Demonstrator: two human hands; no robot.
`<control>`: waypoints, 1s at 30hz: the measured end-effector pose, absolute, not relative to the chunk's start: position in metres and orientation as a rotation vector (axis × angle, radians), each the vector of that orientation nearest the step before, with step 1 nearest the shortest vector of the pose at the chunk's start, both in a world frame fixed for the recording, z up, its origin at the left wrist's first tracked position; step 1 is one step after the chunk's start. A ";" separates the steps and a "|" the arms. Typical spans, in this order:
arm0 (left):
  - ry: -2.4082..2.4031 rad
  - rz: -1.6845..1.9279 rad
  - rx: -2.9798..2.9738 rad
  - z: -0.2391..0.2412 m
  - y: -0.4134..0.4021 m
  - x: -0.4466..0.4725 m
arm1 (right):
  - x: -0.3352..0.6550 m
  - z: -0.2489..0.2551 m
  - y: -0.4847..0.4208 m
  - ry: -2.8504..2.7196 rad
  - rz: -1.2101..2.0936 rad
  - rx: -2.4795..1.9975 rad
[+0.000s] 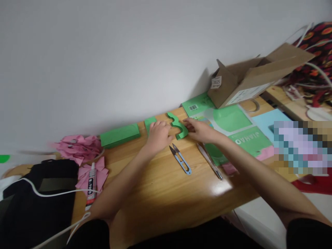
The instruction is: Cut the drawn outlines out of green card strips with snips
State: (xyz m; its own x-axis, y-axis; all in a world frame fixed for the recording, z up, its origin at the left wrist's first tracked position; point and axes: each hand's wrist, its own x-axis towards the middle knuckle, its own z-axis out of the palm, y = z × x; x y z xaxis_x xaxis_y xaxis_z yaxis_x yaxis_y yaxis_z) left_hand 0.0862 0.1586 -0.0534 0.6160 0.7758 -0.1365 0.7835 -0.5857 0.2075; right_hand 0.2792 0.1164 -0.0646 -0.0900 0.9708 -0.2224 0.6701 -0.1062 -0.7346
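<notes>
A wavy cut piece of green paper (pixel 178 126), with layers showing at its lower end, lies on the wooden table between my hands. My left hand (pixel 159 136) is just left of it, palm down, its fingers loosely bent and apart. Behind that hand a small folded green paper (pixel 149 123) is partly covered. My right hand (pixel 199 129) rests at the right edge of the wavy piece with bent, parted fingers; contact is hard to judge. Thread snips (pixel 181 159) with a blue handle lie just in front, and a pen (pixel 210 161) lies below my right wrist.
A stack of green paper (pixel 120 135) is by the wall, left of pink paper pieces' neighbour, a glue tube (pixel 91 185). Pink paper flowers (pixel 77 148) sit farther left. At right are a green paper packet (pixel 233 121), an open cardboard box (pixel 249 79) and a tape roll (pixel 251 105).
</notes>
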 end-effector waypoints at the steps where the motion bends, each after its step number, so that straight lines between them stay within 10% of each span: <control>1: 1.244 -0.061 2.591 -0.054 0.154 0.085 | 0.279 -0.065 0.116 -1.774 1.043 -1.779; 30: 1.638 0.347 2.182 -0.054 0.119 0.037 | 0.245 -0.048 0.086 -1.624 0.965 -1.784</control>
State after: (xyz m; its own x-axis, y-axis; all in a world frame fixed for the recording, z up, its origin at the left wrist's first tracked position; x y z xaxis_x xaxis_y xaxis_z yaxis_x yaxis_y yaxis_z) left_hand 0.0367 0.1187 -0.0542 0.2867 0.9574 -0.0343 0.8613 -0.2419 0.4468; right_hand 0.2452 0.0863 -0.0481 0.0185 0.9884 -0.1506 0.6047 -0.1310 -0.7856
